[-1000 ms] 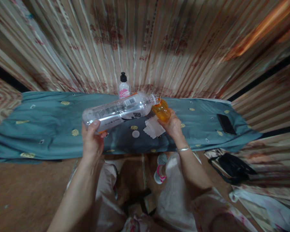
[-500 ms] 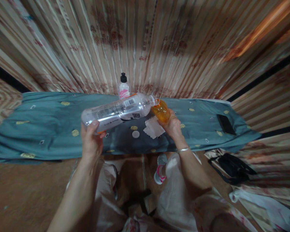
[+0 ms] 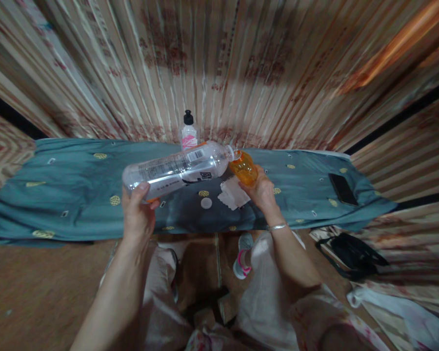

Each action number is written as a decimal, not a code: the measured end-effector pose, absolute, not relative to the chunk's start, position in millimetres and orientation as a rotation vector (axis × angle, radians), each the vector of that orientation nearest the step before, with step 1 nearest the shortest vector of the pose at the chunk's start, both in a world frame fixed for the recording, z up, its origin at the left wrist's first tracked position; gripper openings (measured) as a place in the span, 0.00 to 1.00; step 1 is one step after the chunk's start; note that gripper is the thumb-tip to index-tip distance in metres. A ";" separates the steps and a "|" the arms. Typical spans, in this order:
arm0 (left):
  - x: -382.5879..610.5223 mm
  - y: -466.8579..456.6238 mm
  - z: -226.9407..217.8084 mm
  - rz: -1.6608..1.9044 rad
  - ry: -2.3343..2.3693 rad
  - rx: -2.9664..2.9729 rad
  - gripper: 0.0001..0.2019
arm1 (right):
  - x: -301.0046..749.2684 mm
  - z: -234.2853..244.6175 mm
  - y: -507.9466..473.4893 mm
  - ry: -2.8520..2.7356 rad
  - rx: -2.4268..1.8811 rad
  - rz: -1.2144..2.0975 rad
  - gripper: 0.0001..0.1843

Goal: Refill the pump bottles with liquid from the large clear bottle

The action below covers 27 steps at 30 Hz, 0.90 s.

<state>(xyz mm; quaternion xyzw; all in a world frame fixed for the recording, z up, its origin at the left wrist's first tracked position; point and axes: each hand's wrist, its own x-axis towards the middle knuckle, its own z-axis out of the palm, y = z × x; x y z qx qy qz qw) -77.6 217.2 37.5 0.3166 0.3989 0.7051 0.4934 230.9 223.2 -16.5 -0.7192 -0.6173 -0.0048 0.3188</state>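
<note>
Taking the small white round disc (image 3: 206,203) on the teal patterned cloth (image 3: 76,183) as the clock's centre, the large clear plastic bottle with a silvery-grey label (image 3: 179,170) lies tilted at 11 o'clock, held above the cloth. The left hand (image 3: 138,214), at 9 o'clock, curls round its base end, thumb on top. The right hand (image 3: 261,192), between 2 and 3 o'clock, closes about the lower end of the orange see-through plastic container (image 3: 244,169). The bottle's neck meets the container's opening near 1 o'clock; whether they touch cannot be told. Behind, near 12 o'clock, stands an upright clear bottle with a black cap and pink label (image 3: 189,136). A crumpled whitish sheet (image 3: 232,192) lies at 2 o'clock.

Compared with a second ago, both grips are unchanged; the large bottle's base sits marginally farther toward 9 o'clock, and the sheet and disc keep their places on the cloth.
</note>
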 end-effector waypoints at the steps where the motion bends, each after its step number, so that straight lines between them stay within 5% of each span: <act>1: -77.7 217.4 37.3 1.712 0.961 0.759 0.17 | 231.2 -16.8 223.4 -1.624 -1.897 -0.009 0.33; 27: -77.5 218.0 36.7 1.720 0.953 0.714 0.18 | 231.7 -18.6 224.7 -1.618 -1.917 0.002 0.38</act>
